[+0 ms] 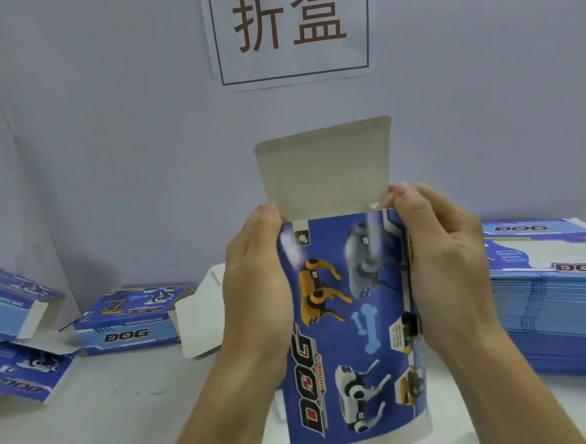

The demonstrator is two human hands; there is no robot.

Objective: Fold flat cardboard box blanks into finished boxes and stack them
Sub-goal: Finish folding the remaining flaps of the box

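Both hands [254, 286] gripping glossy blue box [349, 321], grey flap [322, 165] upright

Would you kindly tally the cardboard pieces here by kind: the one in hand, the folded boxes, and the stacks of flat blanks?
Box in hand, left hand and right hand each gripping a side: 1
Folded boxes on the table's left,: 3
Stacks of flat blanks at right: 1
Total: 5
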